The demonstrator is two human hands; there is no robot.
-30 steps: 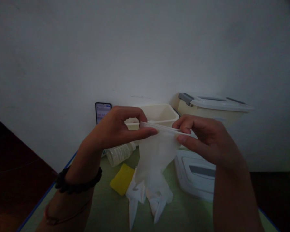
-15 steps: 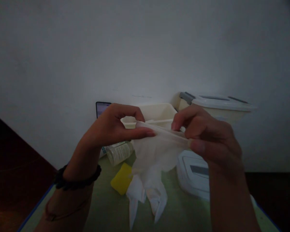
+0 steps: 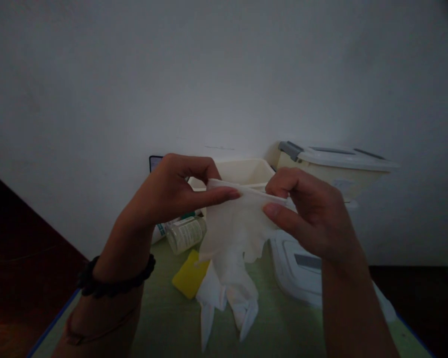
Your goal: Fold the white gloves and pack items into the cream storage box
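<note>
A thin white disposable glove (image 3: 229,219) hangs from both hands, its rimmed cuff stretched sideways at the top. My left hand (image 3: 186,184), a dark beaded bracelet on its wrist, pinches the left end of the cuff between thumb and fingers. At the right end, my right hand (image 3: 302,209) grips the same edge, thumb in front and bent fingers behind. Below the glove, white pointed finger-like pieces (image 3: 242,298) reach down over the table; whether they belong to this glove or another I cannot tell. A yellow sponge (image 3: 189,276) lies to their left, partly covered.
Behind the hands stands a cream bin (image 3: 246,171). A lidded storage box (image 3: 339,164) is at the back right, and a white lid (image 3: 296,268) lies by my right wrist. A clear labelled jar (image 3: 186,233) and a phone (image 3: 156,161) are on the left. The wall (image 3: 224,74) rises behind.
My right hand has shifted its grip left along the cuff, its thumb now nearer the middle. The cuff has risen slightly, and the glove hangs flatter.
</note>
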